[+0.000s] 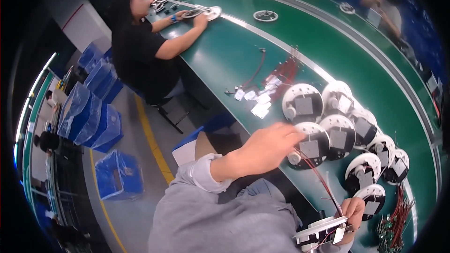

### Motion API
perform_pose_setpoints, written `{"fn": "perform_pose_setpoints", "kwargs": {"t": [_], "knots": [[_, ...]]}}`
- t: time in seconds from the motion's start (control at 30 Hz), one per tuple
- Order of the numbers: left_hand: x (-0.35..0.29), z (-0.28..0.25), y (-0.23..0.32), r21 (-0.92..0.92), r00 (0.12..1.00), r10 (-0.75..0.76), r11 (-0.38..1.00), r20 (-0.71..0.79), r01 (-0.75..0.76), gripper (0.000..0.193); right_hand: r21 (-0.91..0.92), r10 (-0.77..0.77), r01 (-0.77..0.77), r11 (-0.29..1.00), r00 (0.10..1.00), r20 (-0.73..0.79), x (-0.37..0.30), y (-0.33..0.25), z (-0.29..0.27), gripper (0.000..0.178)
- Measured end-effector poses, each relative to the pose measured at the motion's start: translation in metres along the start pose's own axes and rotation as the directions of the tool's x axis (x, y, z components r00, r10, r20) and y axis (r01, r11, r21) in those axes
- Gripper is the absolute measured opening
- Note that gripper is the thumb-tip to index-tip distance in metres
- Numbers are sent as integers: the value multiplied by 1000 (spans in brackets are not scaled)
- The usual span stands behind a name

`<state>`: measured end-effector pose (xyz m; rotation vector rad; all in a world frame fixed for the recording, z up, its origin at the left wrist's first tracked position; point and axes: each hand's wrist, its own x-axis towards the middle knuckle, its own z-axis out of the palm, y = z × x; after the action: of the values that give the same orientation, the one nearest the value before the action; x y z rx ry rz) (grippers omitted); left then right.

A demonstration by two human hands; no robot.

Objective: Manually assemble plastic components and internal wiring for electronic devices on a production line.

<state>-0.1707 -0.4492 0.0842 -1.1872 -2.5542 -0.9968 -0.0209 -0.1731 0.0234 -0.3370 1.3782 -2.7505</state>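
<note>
My left hand (pixel 263 151) reaches over the bench with its fingers drawn together, slightly blurred. Red and dark wires (pixel 317 171) stretch from under its fingers down to a white round disc unit (pixel 323 227). That unit is tilted on edge close to my body, with my right hand (pixel 355 212) closed on its rim. A small white tag hangs from it beside my right fingers. Just beyond my left fingertips lies one of several similar black-and-white disc units (pixel 307 147), each with a grey square plate. The exact grip of the left fingertips is partly hidden.
Red wire leads with white tags (pixel 265 93) lie beyond the discs; another wire bundle (pixel 396 220) sits at the right. A co-worker (pixel 145 47) handles a disc farther along the green bench (pixel 220 61). Blue bins (pixel 117 175) stand on the floor at left.
</note>
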Motion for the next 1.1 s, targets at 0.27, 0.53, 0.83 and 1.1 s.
{"fn": "perform_pose_setpoints", "kwargs": {"t": [0.27, 0.53, 0.83, 1.1], "knots": [[9, 50, 15, -818, 883, 466, 490, -45, -301, 50, 100, 19, -9, 995, 995, -99, 68, 45, 64, 33], [-7, 13, -20, -763, 912, 227, 633, 342, 129, 27, 176, 65, -40, 984, 988, -140, 89, 55, 61, 24], [10, -8, -39, -720, 864, 243, 670, 440, 178, 30, 217, 154, -129, 968, 983, -102, 117, 71, 65, 19], [20, -83, -92, -244, 933, -356, 911, -59, 332, 26, -325, -239, 131, 937, 917, -321, 139, 94, 92, 35]]}}
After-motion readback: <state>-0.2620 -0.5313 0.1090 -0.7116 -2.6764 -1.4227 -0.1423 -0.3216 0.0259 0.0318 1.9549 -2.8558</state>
